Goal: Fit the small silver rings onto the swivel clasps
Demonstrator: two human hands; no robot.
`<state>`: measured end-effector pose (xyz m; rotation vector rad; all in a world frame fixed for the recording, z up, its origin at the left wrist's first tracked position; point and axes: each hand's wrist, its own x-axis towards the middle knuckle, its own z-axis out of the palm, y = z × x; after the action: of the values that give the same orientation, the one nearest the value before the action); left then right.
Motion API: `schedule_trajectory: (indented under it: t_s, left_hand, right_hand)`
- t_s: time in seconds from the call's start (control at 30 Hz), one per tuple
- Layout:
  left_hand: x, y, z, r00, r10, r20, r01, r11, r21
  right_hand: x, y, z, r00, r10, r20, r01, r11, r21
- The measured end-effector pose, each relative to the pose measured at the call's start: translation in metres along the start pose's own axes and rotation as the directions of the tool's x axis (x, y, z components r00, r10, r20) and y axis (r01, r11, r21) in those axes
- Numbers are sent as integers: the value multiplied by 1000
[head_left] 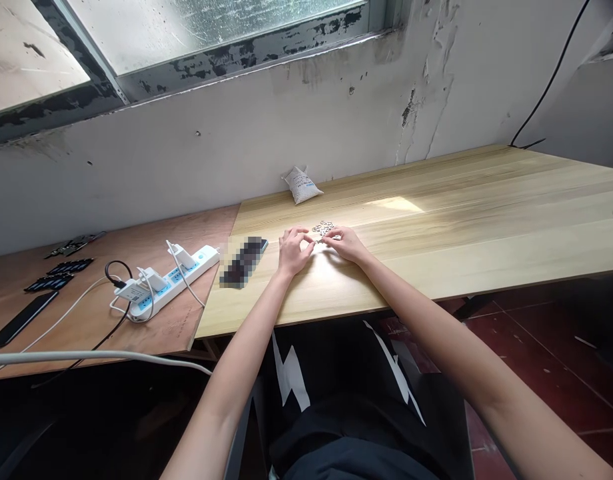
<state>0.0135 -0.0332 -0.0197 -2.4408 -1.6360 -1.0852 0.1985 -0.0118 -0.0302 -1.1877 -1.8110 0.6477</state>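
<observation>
Left hand and right hand low on the pale counter, wrists resting on the wood, fingertips turned toward each other. Left grip drawn together, thumb against forefinger, pinched on a tiny metal piece; right grip likewise closed on the same piece from the other side (too small to make out its shape). Between the two grips, then, and just above the wood.

Just beyond the grips, nearly touching the right fingertips: a loose pile of small metal bits, flat on the counter. Farther beyond, well apart from the grips and close against the wall: a small white bag, slumped on its side.

Left of the left grip, near but not touching: a dark flat slab, blurred out, lying at the counter's edge. Farther left again, on a lower brown board: a white strip with several plugs and chargers in it, white and black leads curling off. Well left of that: a dark phone lying flat, and a few dark flat boards in a row behind it.

Right of the right grip: only bare wood, with a bright patch of light on it. Below the grips: forearms and a dark garment with white marks.
</observation>
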Motion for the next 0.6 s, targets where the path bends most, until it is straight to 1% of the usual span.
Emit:
schedule_trajectory:
  t_s: [0.2,0.4,0.6]
  left_hand:
    - [0,0,-1,1000,14,6,-14,1000,-9]
    - [-1,2,-1,1000,-2,21,2,1000,0]
    - [0,-1,0,999,12,49,-9,997,-73]
  right_hand:
    - [0,-1,0,1000,4,14,-4,1000,6]
    - [0,-2,-1,999,-5,47,4,1000,17]
    - [-1,-3,0,998,-10,56,11,1000,-13]
